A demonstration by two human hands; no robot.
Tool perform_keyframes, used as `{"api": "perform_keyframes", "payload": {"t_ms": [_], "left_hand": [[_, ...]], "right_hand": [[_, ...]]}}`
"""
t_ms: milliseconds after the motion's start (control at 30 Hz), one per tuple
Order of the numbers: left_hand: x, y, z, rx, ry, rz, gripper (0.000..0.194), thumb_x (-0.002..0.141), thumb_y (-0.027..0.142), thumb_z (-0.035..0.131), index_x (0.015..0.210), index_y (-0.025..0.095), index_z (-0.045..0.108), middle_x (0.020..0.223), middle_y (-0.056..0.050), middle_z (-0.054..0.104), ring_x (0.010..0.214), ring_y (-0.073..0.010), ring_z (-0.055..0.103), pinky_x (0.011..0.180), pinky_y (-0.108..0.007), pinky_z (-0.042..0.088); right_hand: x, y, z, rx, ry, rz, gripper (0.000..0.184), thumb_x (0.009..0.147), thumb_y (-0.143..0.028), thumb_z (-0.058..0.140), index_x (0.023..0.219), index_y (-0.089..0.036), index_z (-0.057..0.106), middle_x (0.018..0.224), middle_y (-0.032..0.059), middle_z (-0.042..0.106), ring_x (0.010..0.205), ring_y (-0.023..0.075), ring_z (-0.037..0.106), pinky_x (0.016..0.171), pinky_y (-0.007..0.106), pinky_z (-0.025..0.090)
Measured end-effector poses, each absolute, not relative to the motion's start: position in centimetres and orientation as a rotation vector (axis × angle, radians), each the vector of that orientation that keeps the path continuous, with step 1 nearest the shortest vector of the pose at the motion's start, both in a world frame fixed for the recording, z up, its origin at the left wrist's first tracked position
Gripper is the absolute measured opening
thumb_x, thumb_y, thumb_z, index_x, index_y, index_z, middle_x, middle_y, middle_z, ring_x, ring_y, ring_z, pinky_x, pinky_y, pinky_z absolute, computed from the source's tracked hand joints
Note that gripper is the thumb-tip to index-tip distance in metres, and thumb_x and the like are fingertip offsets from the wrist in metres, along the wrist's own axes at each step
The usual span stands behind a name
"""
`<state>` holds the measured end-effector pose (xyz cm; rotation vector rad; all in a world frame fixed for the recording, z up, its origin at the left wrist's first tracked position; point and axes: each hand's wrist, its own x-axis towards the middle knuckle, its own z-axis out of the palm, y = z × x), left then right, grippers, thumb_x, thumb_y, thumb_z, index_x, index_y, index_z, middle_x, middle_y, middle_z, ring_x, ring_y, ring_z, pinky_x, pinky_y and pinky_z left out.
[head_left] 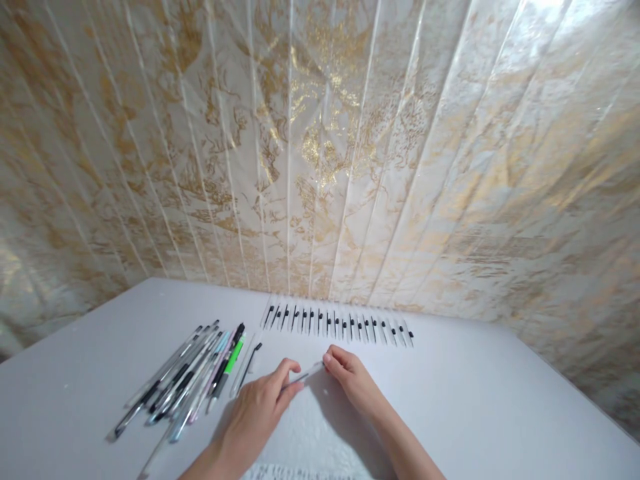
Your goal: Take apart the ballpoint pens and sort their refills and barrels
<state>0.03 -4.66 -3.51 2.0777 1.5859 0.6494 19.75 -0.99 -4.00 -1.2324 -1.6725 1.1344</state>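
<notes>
My left hand [260, 407] pinches a thin dark rod [299, 379], which looks like a pen refill, between thumb and forefinger. At its other side my right hand [347, 373] closes its fingertips on a narrow clear sleeve [315, 368]. Rod and sleeve meet between the hands; whether the rod's tip is inside I cannot tell. Left of my left hand lie a loose dark rod with a black end [250, 363] and a clear tube [240, 367]. Beyond both hands runs a row of clear sleeves with black pieces [335, 323].
A pile of pens [175, 380] lies at the left on the white table [475, 400], with a green-and-black pen [234, 357] at its right side. A clear sheet with a patterned edge [300, 473] is at the front. A gold-patterned curtain [320, 147] hangs behind.
</notes>
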Motion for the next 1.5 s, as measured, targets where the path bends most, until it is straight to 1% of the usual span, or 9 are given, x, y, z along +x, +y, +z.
{"api": "perform_keyframes", "payload": {"t_ms": [133,367,567,767,933,1033,1200,1367,1500], "left_hand": [[0.3,-5.0,-3.3,2.136,1.575,0.583,0.001,0.091,0.025,0.049,0.091,0.025,0.05,0.076,0.005,0.064,0.066,-0.0151,0.064,0.062,-0.022,0.038],[0.2,-4.8,-3.1,2.199,1.664,0.497,0.029,0.098,0.025,0.032,0.078,0.023,0.053,0.072,0.001,0.067,0.069,-0.0183,0.066,0.06,-0.025,0.036],[0.0,-4.7,-2.9,2.119,1.596,0.576,0.005,0.093,0.027,0.046,0.095,0.025,0.049,0.078,0.004,0.067,0.07,-0.0165,0.066,0.061,-0.022,0.037],[-0.1,-4.6,-2.6,2.142,1.656,0.526,0.034,0.098,0.029,0.027,0.073,0.023,0.05,0.075,0.0,0.066,0.072,-0.0182,0.065,0.064,-0.025,0.038],[0.0,-4.6,-2.9,2.079,1.633,0.557,0.013,0.092,0.03,0.044,0.101,0.025,0.052,0.082,0.002,0.068,0.072,-0.0172,0.066,0.063,-0.023,0.038],[0.1,-4.6,-2.9,2.118,1.604,0.554,0.014,0.093,0.031,0.042,0.088,0.025,0.053,0.081,0.003,0.068,0.072,-0.0169,0.065,0.063,-0.023,0.038],[-0.4,-4.4,-2.5,2.053,1.615,0.515,0.039,0.097,0.034,0.027,0.077,0.023,0.058,0.071,0.001,0.068,0.069,-0.0181,0.064,0.065,-0.025,0.039],[-0.9,-4.1,-2.8,1.867,1.511,0.697,0.04,0.098,0.041,0.024,0.086,0.022,0.057,0.081,-0.001,0.069,0.073,-0.0169,0.063,0.065,-0.024,0.043],[-0.5,-4.2,-3.0,1.89,1.405,0.714,0.03,0.097,0.036,0.029,0.093,0.022,0.055,0.082,0.0,0.068,0.074,-0.0159,0.063,0.069,-0.023,0.043]], "right_hand": [[19.9,-0.8,-4.3,-1.341,-1.71,1.07,0.049,0.087,-0.057,0.044,0.055,-0.022,0.033,0.053,-0.0064,0.026,0.052,0.011,0.026,0.052,0.027,0.019],[19.5,-1.0,-4.9,-1.333,-1.707,1.082,0.046,0.088,-0.056,0.042,0.058,-0.023,0.032,0.056,-0.0064,0.027,0.054,0.0116,0.027,0.054,0.027,0.022],[19.3,-1.1,-4.7,-1.328,-1.691,1.026,0.043,0.089,-0.054,0.042,0.06,-0.023,0.033,0.057,-0.0064,0.03,0.057,0.0128,0.031,0.055,0.027,0.024],[19.2,-1.4,-4.3,-1.224,-1.691,1.083,0.037,0.09,-0.051,0.042,0.068,-0.022,0.039,0.063,-0.0057,0.034,0.061,0.0134,0.035,0.059,0.026,0.028],[18.9,-1.2,-4.6,-1.315,-1.672,1.009,0.038,0.09,-0.051,0.041,0.065,-0.022,0.037,0.059,-0.006,0.034,0.059,0.0135,0.035,0.057,0.026,0.026],[18.9,-1.1,-4.9,-1.37,-1.671,0.971,0.042,0.09,-0.052,0.041,0.061,-0.022,0.033,0.056,-0.0067,0.03,0.058,0.0131,0.033,0.056,0.027,0.024],[19.2,-1.0,-4.9,-1.182,-1.593,1.093,0.035,0.09,-0.05,0.046,0.07,-0.021,0.044,0.063,-0.0057,0.036,0.061,0.013,0.036,0.058,0.026,0.028],[18.9,-1.0,-4.6,-1.019,-1.098,1.477,0.024,0.079,-0.043,0.062,0.082,-0.022,0.05,0.066,-0.0052,0.047,0.052,0.0102,0.036,0.049,0.023,0.025],[17.9,-1.5,-4.3,-0.902,-0.852,1.734,0.034,0.066,-0.029,0.075,0.092,-0.021,0.055,0.073,-0.0028,0.054,0.053,0.0085,0.039,0.046,0.021,0.022]]}}
